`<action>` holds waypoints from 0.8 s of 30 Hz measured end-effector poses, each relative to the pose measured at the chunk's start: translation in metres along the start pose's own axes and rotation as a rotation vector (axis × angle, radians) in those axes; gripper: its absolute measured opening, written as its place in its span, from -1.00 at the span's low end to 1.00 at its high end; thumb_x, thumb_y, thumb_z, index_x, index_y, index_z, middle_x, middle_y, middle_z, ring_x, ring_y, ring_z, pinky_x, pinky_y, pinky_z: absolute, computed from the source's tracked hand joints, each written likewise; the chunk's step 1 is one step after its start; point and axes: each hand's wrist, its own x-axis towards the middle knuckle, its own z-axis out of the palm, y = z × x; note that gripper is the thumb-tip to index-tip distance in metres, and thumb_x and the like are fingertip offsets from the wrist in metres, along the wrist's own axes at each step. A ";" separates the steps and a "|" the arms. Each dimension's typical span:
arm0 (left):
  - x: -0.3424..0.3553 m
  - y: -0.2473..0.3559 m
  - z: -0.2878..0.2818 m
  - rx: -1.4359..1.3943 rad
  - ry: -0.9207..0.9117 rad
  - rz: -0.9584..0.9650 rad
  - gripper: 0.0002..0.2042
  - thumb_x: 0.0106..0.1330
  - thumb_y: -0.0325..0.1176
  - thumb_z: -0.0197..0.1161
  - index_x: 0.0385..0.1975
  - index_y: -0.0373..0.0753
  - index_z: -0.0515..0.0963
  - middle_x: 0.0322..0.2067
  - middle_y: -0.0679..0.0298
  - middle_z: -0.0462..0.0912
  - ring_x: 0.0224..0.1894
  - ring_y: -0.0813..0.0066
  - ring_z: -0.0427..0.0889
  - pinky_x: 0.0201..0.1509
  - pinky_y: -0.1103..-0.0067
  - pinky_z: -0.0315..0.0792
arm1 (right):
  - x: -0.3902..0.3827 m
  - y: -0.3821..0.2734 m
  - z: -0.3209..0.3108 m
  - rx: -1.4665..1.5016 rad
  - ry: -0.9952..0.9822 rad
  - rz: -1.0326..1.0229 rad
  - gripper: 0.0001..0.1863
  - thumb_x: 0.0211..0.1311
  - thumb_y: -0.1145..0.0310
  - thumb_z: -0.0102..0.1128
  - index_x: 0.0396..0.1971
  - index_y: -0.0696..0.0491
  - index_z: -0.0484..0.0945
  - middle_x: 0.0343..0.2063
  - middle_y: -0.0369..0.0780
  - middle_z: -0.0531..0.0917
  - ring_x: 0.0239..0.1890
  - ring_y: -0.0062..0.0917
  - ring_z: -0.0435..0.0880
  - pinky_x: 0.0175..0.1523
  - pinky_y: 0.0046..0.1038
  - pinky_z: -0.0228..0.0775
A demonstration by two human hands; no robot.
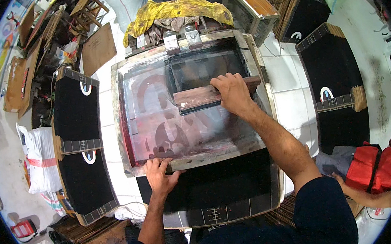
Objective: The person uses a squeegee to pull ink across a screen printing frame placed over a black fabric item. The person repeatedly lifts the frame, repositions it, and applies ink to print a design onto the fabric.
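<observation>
A printing screen in a worn frame [264, 116] lies over a black platen [217, 185]. Its pale mesh shows a blurred stencil shape and pink ink smears on the left, and a dark rectangle at the upper middle. My right hand [231, 93] grips a wooden-handled squeegee [192, 96] from above, its fingers wrapped over the handle, with the blade on the dark part of the mesh. At the screen's front left, my left hand [162, 175] holds the frame's edge, fingertips over it and thumb apart. Two metal clamps [171, 43] sit at the back of the frame.
Black boards with white shapes flank me [82, 178] [332, 63]. A stained yellow cloth [174, 12] hangs behind the screen, beside a wooden-topped box [252, 1]. White sacks [40, 158] stand left. Another person's arm [369, 193] reaches in at lower right near red-and-grey fabric [362, 168].
</observation>
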 end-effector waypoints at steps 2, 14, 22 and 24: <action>0.002 0.000 -0.001 -0.009 -0.002 0.004 -0.51 -0.22 -0.19 0.71 -0.21 -0.15 0.74 -0.29 0.25 0.54 -0.18 0.20 0.47 -0.07 0.25 0.34 | 0.019 0.013 0.006 -0.038 -0.002 -0.011 -0.66 -0.03 0.45 0.45 -0.20 -0.04 0.59 -0.25 -0.24 0.68 -0.07 -0.25 0.64 0.03 -0.16 0.36; 0.000 0.005 -0.003 0.000 -0.004 -0.035 -0.54 -0.22 -0.27 0.67 -0.21 -0.17 0.75 -0.25 0.25 0.59 -0.16 0.20 0.49 -0.04 0.26 0.36 | 0.152 0.077 0.027 -0.034 0.222 -0.031 -0.28 0.00 0.23 0.58 0.26 -0.06 0.57 0.08 -0.11 0.62 0.23 -0.16 0.52 0.32 0.00 0.21; 0.015 0.033 -0.054 0.079 -0.029 0.003 -0.40 -0.16 0.23 0.65 -0.25 -0.14 0.77 -0.34 0.26 0.52 -0.19 0.20 0.47 -0.07 0.27 0.25 | -0.145 -0.105 -0.039 0.211 0.072 0.237 -0.49 0.30 0.02 0.35 0.12 0.02 0.64 0.01 -0.07 0.59 0.19 -0.16 0.50 0.29 -0.04 0.23; 0.030 0.045 -0.098 0.041 0.084 0.103 -0.29 -0.09 0.43 0.48 -0.23 -0.17 0.78 -0.35 0.27 0.54 -0.18 0.21 0.51 0.00 0.22 0.23 | -0.141 -0.120 -0.065 0.081 0.306 0.115 -0.48 0.36 -0.06 0.27 0.11 0.02 0.64 0.00 -0.08 0.59 0.16 -0.16 0.53 0.25 -0.03 0.28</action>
